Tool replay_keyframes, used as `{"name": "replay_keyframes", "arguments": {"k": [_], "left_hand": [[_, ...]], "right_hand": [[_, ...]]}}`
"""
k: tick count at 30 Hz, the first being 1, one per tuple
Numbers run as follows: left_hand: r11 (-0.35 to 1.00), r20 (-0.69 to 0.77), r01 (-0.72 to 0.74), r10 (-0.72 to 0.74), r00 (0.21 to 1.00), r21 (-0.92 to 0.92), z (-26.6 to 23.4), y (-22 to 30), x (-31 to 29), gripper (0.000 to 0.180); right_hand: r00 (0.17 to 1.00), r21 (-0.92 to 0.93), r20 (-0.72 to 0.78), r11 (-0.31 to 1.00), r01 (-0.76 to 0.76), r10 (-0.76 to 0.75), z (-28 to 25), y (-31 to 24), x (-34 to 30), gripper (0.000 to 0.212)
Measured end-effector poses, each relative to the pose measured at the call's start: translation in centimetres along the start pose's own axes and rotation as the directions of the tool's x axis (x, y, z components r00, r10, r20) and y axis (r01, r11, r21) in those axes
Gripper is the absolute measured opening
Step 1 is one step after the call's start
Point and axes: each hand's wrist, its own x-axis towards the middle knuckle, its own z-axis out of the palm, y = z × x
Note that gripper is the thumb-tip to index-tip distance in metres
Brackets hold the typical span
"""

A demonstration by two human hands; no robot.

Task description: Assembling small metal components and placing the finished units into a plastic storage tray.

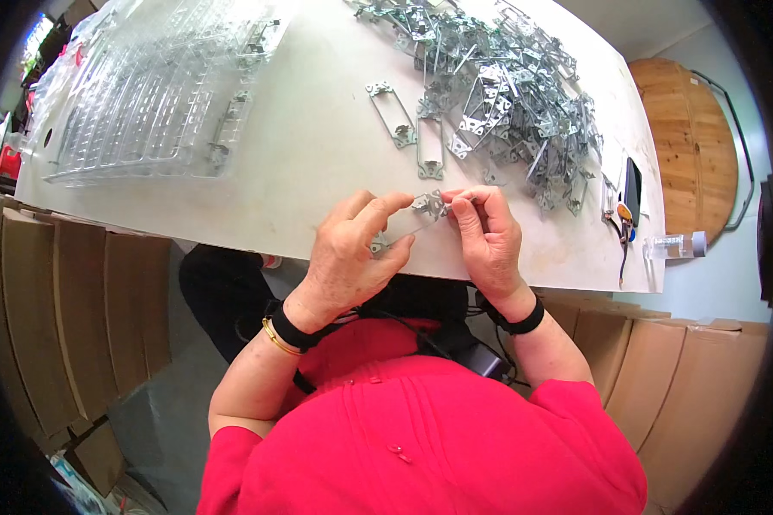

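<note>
Near the table's front edge, a small metal bracket frame (429, 204) is in my hands. My left hand (343, 253) holds it between forefinger and thumb, one on each side, and the fingers partly cover the frame. My right hand (488, 233) is closed in a pinch at the frame's right end; the fingertips hide what they grip there. Just beyond my hands lie two loose metal frames, one slanted (392, 113) and one upright (430, 148), their ends close together.
A tangled heap of metal frames (524, 103) covers the table's far right. Stacked clear plastic trays (146, 103) stand at the left. Near the right edge are a dark phone (633, 185), small tools (623, 213) and a clear bottle (674, 246). Cardboard boxes (77, 300) flank me.
</note>
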Motion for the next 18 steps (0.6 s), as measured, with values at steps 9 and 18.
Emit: {"name": "replay_keyframes", "arguments": {"k": [9,18], "left_hand": [[0.945,-0.092,-0.145,0.179,0.98,0.292,0.2,0.9,-0.2,0.045],[0.869,0.059,-0.206,0.202,0.978,0.449,2.4,2.3,0.0,0.058]], "right_hand": [[0.999,-0.024,0.0,0.999,0.047,-0.047,-0.1,-0.2,0.0,0.011],[0.998,-0.038,0.044,0.998,0.056,-0.054,-0.5,-0.8,-0.1,0.011]]}}
